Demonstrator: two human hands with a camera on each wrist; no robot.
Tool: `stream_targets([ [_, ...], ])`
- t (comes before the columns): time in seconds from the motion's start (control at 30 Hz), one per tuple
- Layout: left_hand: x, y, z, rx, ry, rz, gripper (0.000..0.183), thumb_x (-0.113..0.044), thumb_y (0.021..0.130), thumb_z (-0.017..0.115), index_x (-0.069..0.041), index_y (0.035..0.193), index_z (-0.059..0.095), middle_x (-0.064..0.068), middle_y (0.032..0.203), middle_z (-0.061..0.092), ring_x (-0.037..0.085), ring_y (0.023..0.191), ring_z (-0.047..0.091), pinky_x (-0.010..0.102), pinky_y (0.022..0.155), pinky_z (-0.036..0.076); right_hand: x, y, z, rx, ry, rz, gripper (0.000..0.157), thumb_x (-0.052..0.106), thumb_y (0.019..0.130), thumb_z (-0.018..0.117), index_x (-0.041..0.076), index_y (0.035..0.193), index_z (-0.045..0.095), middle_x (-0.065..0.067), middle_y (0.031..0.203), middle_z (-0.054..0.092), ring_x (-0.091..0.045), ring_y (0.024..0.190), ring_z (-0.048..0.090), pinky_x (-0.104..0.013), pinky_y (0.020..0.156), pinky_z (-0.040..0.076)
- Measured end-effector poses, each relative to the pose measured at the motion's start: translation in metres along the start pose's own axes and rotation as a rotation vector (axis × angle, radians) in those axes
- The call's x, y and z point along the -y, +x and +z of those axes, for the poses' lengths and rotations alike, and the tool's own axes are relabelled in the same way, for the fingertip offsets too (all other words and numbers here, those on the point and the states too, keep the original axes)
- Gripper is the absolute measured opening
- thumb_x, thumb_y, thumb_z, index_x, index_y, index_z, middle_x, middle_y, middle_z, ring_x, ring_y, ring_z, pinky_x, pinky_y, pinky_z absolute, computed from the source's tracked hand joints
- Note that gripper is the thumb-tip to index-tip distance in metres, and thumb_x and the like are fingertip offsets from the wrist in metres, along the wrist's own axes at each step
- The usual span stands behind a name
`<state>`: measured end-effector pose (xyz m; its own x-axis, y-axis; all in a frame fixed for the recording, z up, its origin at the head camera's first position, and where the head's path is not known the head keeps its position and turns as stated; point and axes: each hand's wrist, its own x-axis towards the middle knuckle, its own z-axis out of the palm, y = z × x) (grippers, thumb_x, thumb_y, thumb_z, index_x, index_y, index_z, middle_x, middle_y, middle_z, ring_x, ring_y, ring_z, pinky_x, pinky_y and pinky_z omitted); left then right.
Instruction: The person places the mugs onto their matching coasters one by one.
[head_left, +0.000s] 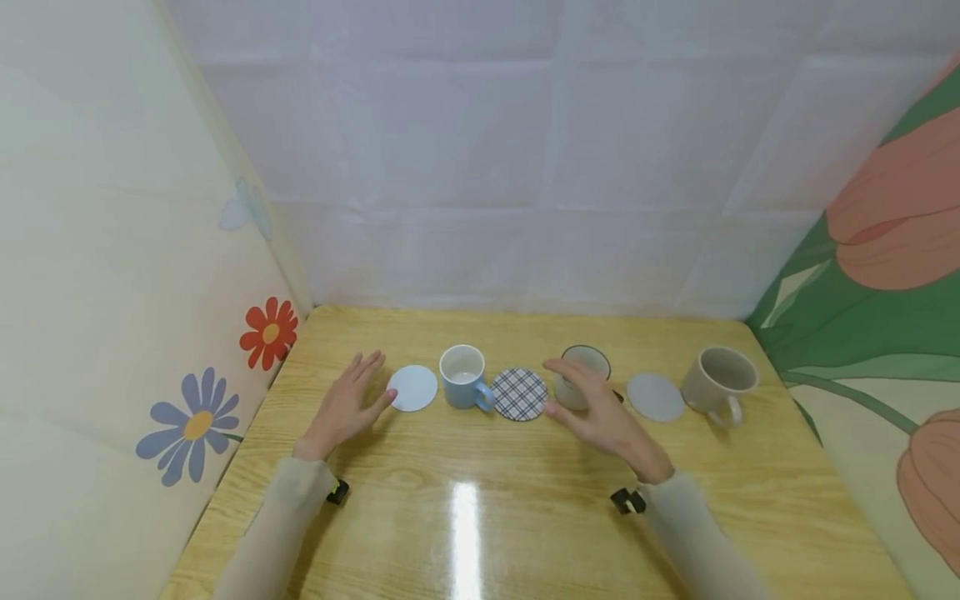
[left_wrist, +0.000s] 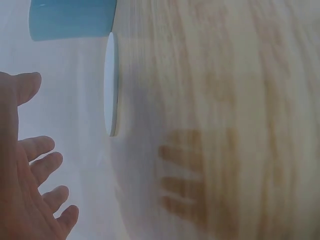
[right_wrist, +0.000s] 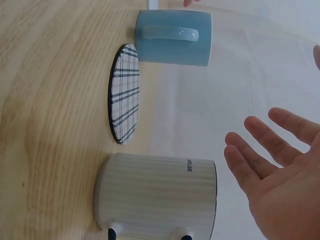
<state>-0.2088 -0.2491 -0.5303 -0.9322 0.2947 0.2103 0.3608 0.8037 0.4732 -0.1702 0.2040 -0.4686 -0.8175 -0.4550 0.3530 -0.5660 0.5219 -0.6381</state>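
My left hand [head_left: 347, 407] hovers with spread fingers just left of a round white coaster [head_left: 412, 388]; it holds nothing. To the coaster's right stands a light blue mug [head_left: 456, 390], upright, handle toward the front right. A round plaid coaster [head_left: 520, 394] lies beside that mug. Fingers extended and with nothing in it, my right hand [head_left: 600, 421] is over the table by a pale ribbed mug [right_wrist: 155, 190] with a dark rim. In the head view this hand partly covers that mug; the right wrist view shows the fingers apart from its rim.
Further right lie a round grey coaster [head_left: 656, 397] and an upright beige mug [head_left: 708, 387], its handle facing front. All stand in one row on the wooden table [head_left: 405, 517]. A white cloth [head_left: 450, 167] hangs behind, with flowered cloths at both sides.
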Motion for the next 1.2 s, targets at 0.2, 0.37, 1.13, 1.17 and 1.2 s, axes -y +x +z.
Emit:
stream_targets([
  [0.2,0.001,-0.001,0.004,0.014,0.003,0.011,0.076,-0.046,0.105,0.063,-0.002,0.163,0.04,0.017,0.172,0.037,0.05,0.16,0.025,0.072,0.126,0.026,0.001,0.001,0.007,-0.001,-0.002,-0.009,0.063,0.023,0.099,0.075,0.0,0.153,0.052,-0.023,0.157,0.054,-0.047,0.146,0.049,-0.071,0.119,0.039],
  [0.37,0.003,-0.002,0.007,0.06,0.022,0.044,0.072,-0.038,0.108,0.06,0.003,0.163,0.037,0.022,0.171,0.035,0.053,0.158,0.027,0.069,0.127,0.027,0.003,0.003,0.012,0.0,-0.016,0.0,0.061,0.024,0.099,0.074,0.0,0.151,0.054,-0.021,0.157,0.056,-0.045,0.146,0.05,-0.068,0.12,0.039],
  [1.13,0.003,-0.006,0.015,0.212,0.061,0.039,0.066,-0.027,0.111,0.056,0.008,0.162,0.034,0.027,0.17,0.032,0.06,0.155,0.024,0.075,0.123,0.028,0.002,0.009,0.032,0.03,0.035,0.064,0.055,0.026,0.103,0.071,0.006,0.152,0.055,-0.017,0.155,0.058,-0.039,0.142,0.056,-0.064,0.116,0.047],
  [1.17,0.004,-0.005,0.015,0.222,0.066,0.036,0.067,-0.027,0.111,0.056,0.008,0.163,0.033,0.027,0.171,0.031,0.059,0.156,0.024,0.074,0.124,0.027,0.002,0.009,0.034,0.028,0.036,0.062,0.055,0.024,0.102,0.071,0.005,0.152,0.055,-0.017,0.154,0.058,-0.04,0.141,0.057,-0.064,0.116,0.047],
  [1.2,0.004,-0.004,0.015,0.231,0.066,0.034,0.067,-0.027,0.11,0.056,0.008,0.163,0.032,0.027,0.171,0.031,0.059,0.156,0.023,0.074,0.124,0.027,0.002,0.01,0.035,0.026,0.034,0.056,0.055,0.022,0.102,0.072,0.004,0.151,0.055,-0.019,0.154,0.059,-0.04,0.141,0.057,-0.064,0.115,0.048],
])
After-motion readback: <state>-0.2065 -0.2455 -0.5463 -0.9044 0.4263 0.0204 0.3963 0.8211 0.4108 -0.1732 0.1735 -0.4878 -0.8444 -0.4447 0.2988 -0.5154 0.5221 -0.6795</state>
